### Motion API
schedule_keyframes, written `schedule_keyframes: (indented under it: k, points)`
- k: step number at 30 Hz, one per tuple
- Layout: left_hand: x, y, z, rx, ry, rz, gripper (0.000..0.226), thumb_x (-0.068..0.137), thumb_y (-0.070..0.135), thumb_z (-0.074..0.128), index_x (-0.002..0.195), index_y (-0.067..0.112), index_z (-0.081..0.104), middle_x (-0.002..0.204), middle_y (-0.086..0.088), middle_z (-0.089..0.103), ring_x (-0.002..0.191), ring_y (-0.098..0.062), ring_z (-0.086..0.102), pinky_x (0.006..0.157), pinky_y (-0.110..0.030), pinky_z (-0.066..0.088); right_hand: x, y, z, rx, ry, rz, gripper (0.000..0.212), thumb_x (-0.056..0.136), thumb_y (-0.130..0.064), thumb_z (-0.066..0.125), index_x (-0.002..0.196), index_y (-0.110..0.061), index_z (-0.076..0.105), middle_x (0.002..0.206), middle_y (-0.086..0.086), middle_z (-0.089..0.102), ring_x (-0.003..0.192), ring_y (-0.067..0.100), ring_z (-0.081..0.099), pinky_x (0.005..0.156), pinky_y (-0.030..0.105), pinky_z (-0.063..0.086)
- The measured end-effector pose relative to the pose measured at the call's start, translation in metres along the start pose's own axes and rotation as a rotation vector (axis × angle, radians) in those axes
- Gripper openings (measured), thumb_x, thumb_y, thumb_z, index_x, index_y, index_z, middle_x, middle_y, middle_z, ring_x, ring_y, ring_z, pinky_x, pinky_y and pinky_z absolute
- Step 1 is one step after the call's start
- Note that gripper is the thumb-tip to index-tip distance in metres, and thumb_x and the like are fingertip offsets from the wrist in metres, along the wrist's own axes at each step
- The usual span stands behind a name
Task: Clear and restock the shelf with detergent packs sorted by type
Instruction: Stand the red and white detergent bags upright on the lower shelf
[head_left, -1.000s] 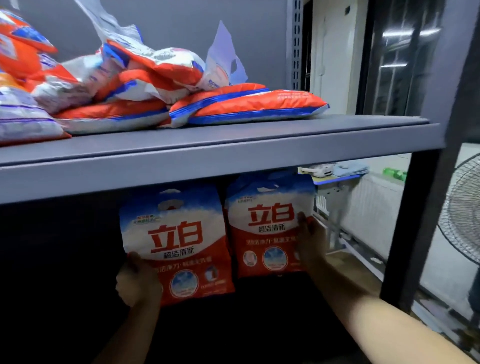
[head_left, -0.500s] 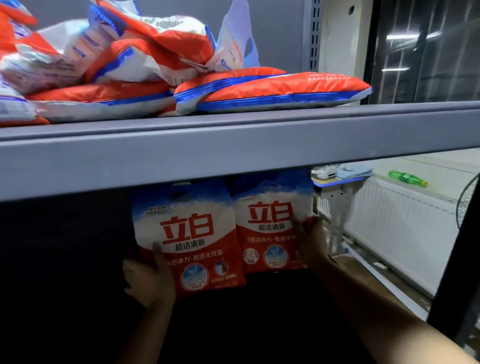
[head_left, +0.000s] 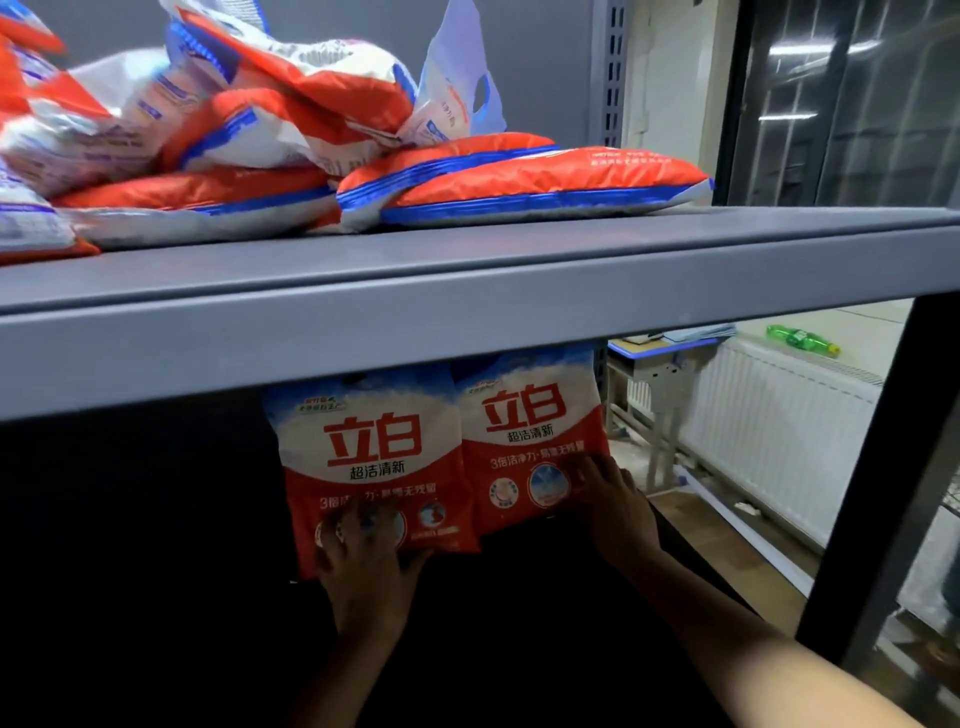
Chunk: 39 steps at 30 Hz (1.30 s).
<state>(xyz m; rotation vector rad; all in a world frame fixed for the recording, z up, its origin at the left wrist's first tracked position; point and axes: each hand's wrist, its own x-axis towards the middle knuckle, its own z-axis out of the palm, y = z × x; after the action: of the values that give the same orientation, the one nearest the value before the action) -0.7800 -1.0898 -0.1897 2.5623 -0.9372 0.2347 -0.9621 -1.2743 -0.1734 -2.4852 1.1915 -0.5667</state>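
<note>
- Lower level: two upright detergent packs, left pack and right pack, touching side by side.
- Left hand, fingers spread flat on the left pack.
- Right hand, fingers straight against the right pack.
- Upper shelf: heap of orange packs, count unclear.

There is just one view, from a camera worn on the person's head. It sits close to the shelf unit and about level with the front lip of the grey upper shelf, so that board cuts straight across the middle of the picture. Above the lip it looks across the shelf top towards the grey back wall; below it, it looks into the dark lower bay. It faces forward and slightly right, taking in the dark upright post at the right edge and the room beyond. The wide lens bends the edges. Both forearms enter from the bottom, reaching away from the camera.
</note>
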Motion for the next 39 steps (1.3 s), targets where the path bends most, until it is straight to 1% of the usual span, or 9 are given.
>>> schedule_keyframes:
  k: [8,11,17,23,25,28,33,36,39]
  points:
    - [-0.009,0.004,-0.018,-0.054,-0.132,0.011,0.071,0.086,0.056,0.053,0.145,0.033,0.022,0.156,-0.002,0.007,0.144,-0.031,0.005,0.113,-0.053,0.024,-0.014,-0.007,-0.009,-0.006,-0.156,0.05,0.081,0.088,-0.044,0.059,0.151,-0.032,0.01,0.159,-0.001,0.012,0.143,0.028,0.022,0.109,0.051,0.035]
    - [-0.02,0.008,-0.036,-0.062,-0.181,0.01,0.063,0.091,0.05,0.049,0.146,0.031,0.024,0.155,-0.001,0.019,0.143,-0.027,0.016,0.115,-0.048,0.023,-0.029,-0.013,-0.022,0.0,-0.187,0.021,0.082,0.088,-0.049,0.056,0.15,-0.036,0.005,0.16,-0.003,0.01,0.144,0.027,0.021,0.11,0.052,0.033]
    - [-0.054,0.027,-0.08,-0.051,-0.171,-0.012,0.048,0.092,0.042,0.049,0.137,0.027,0.041,0.14,0.0,0.046,0.129,-0.02,0.042,0.107,-0.037,0.036,-0.067,-0.026,-0.06,-0.014,-0.209,-0.044,0.068,0.089,-0.051,0.051,0.148,-0.04,0.019,0.158,-0.005,0.017,0.142,0.025,0.026,0.112,0.046,0.029]
    - [-0.106,0.052,-0.145,-0.006,-0.161,0.036,0.045,0.095,0.043,0.042,0.135,0.024,0.041,0.137,-0.001,0.048,0.125,-0.021,0.045,0.103,-0.032,0.036,-0.12,-0.047,-0.114,-0.118,-0.222,-0.113,0.07,0.088,-0.046,0.053,0.148,-0.035,0.021,0.158,-0.001,0.019,0.142,0.026,0.025,0.114,0.042,0.027]
    - [-0.126,0.061,-0.168,-0.023,-0.152,0.075,0.042,0.094,0.042,0.042,0.132,0.023,0.044,0.129,-0.002,0.054,0.116,-0.021,0.052,0.094,-0.03,0.042,-0.139,-0.055,-0.133,-0.184,-0.21,-0.169,0.069,0.089,-0.044,0.053,0.148,-0.032,0.022,0.156,0.002,0.024,0.138,0.027,0.032,0.109,0.039,0.034]
    - [-0.154,0.074,-0.203,-0.013,-0.067,0.148,0.033,0.094,0.043,0.04,0.111,0.02,0.056,0.108,0.0,0.063,0.099,-0.02,0.059,0.084,-0.031,0.044,-0.165,-0.071,-0.166,-0.237,-0.198,-0.209,0.058,0.09,-0.047,0.05,0.142,-0.025,0.035,0.14,0.006,0.047,0.123,0.028,0.048,0.097,0.038,0.043]
    - [-0.172,0.093,-0.261,-0.036,0.166,0.308,0.031,0.092,0.047,0.042,0.103,0.025,0.06,0.102,0.009,0.062,0.099,-0.013,0.057,0.085,-0.031,0.042,-0.192,-0.105,-0.224,-0.188,-0.06,-0.348,0.055,0.089,-0.056,0.047,0.135,-0.026,0.044,0.134,-0.004,0.05,0.125,0.018,0.044,0.101,0.036,0.04]
    - [-0.168,0.101,-0.3,-0.108,0.337,0.351,0.027,0.088,0.044,0.051,0.076,0.021,0.06,0.082,0.005,0.063,0.084,-0.017,0.06,0.073,-0.031,0.041,-0.199,-0.126,-0.26,-0.057,0.037,-0.386,0.037,0.086,-0.057,0.052,0.112,-0.034,0.062,0.115,-0.013,0.063,0.11,0.01,0.056,0.091,0.033,0.047]
    - [-0.147,0.104,-0.332,-0.22,0.419,0.294,0.03,0.088,0.041,0.054,0.071,0.017,0.059,0.077,0.002,0.063,0.081,-0.023,0.059,0.068,-0.032,0.038,-0.196,-0.146,-0.286,0.061,0.138,-0.366,0.029,0.083,-0.056,0.057,0.092,-0.031,0.068,0.089,-0.014,0.07,0.088,0.005,0.064,0.08,0.032,0.053]
